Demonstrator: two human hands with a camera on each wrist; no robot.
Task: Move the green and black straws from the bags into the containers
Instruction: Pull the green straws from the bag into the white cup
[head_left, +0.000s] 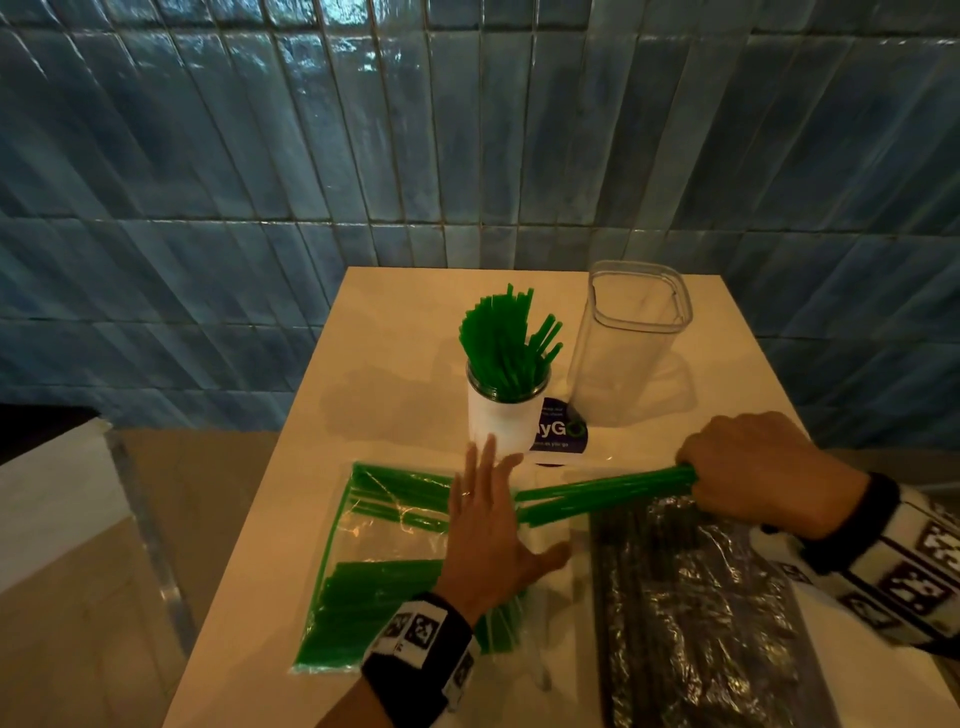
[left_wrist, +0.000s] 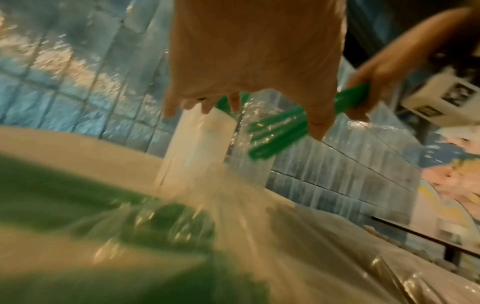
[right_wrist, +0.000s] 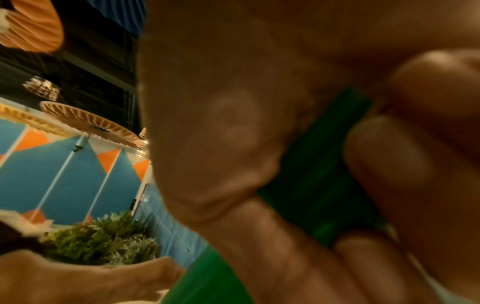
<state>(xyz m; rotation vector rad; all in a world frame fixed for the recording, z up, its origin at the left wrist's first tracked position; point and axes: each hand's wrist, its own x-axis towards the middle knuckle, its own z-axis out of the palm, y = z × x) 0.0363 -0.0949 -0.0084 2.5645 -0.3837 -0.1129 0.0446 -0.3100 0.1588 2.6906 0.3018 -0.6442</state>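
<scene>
Green plastic straws (head_left: 608, 493) are sitting in a bunch in the right hand (head_left: 763, 473), whose fingers are curling tight around one end. The bunch is lying almost flat above the cream table (head_left: 311, 467), with its long side running left to right and its free ends pointing left, toward the left hand (head_left: 493, 530). The left hand is lying flat with fingers spread wide, pressing down on the clear plastic bag with green edges (head_left: 374, 540). More green straws are lying inside that bag, and the hand and wrist are hiding some of them.

Other green straws are standing up in the round white jar (head_left: 501, 415), fanning out at the top. The tall clear square container (head_left: 628, 343) is standing just to the right of the jar. The crinkly clear bag of black straws (head_left: 696, 613) is lying under the right wrist, with its near end cut off by the picture edge.

The left wrist view is blurry down low. In the right wrist view the hand is filling most of the picture, so only a bit of green is showing between the fingers (right_wrist: 389, 156)
</scene>
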